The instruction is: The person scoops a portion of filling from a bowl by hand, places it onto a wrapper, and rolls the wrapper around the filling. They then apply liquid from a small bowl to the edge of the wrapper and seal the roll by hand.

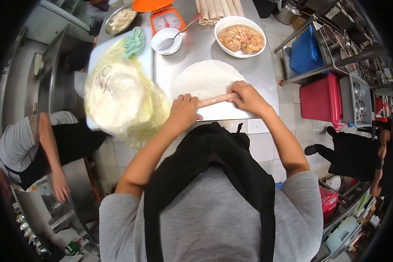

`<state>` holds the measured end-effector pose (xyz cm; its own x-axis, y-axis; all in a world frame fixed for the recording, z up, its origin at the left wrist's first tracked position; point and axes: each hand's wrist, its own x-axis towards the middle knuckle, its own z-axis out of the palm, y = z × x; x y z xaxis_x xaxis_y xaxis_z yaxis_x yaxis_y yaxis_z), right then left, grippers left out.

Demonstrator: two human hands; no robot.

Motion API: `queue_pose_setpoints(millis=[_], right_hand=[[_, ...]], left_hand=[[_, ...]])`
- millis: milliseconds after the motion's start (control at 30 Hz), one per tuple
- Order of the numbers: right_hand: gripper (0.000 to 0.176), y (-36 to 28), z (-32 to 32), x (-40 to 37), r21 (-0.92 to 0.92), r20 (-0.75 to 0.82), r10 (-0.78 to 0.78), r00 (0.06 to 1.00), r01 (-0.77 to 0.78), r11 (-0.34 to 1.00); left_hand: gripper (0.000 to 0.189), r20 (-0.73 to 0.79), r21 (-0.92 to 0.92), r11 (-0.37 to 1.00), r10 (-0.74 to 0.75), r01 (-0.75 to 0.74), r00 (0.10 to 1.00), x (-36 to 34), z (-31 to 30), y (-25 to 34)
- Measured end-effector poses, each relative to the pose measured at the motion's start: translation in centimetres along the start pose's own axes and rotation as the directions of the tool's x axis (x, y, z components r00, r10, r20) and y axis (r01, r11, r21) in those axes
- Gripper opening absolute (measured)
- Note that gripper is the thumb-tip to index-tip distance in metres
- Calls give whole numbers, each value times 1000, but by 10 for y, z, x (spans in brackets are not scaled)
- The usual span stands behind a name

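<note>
A round white wrapper sheet [207, 77] lies flat on the steel table near its front edge. Along its near side runs a thin spring roll [215, 101], part-rolled, with the filling showing through the wrapper. My left hand [185, 110] has its fingers curled over the roll's left end. At the other end, my right hand [249, 99] grips the roll between thumb and fingers. Beyond the sheet stands a white bowl [239, 55] of orange-flecked filling [241, 37]. A small white bowl [166, 50] with a spoon [179, 32] sits to its left.
Left of the sheet, a yellowish plastic bag [153, 98] of wrappers rests on a white board [147, 56], beside a green crumpled bag [134, 42]. Farther back are an orange scale [167, 19], a metal bowl [120, 21] and finished rolls [218, 8]. Other people stand left and right.
</note>
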<state>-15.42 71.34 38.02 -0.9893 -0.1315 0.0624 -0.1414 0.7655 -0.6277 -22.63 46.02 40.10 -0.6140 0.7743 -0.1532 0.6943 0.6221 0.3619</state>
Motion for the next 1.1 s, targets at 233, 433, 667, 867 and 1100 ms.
queue_pose_setpoints(millis=[233,433,667,867,1100], right_hand=[[15,2,-16,9,225,79,164,983,-178,958],[11,12,-15,21,8,-1,37,999,-37,999],[26,-23,3,34,-48,2,-329,944,329,943],[20,-28,18,31,-168,-5,-201,980,197,966],[20,-31,28,33,-387,-107,-397,911,330,861]], left_hand=[[29,-11,-400,909,-129,114,992,5,2,-34],[24,-404,-120,993,-35,-16,914,6,8,-33],[28,-415,54,987,161,-152,895,13,24,5],[27,-459,105,976,216,-189,862,11,28,1],[23,-432,378,924,226,-53,873,16,25,13]])
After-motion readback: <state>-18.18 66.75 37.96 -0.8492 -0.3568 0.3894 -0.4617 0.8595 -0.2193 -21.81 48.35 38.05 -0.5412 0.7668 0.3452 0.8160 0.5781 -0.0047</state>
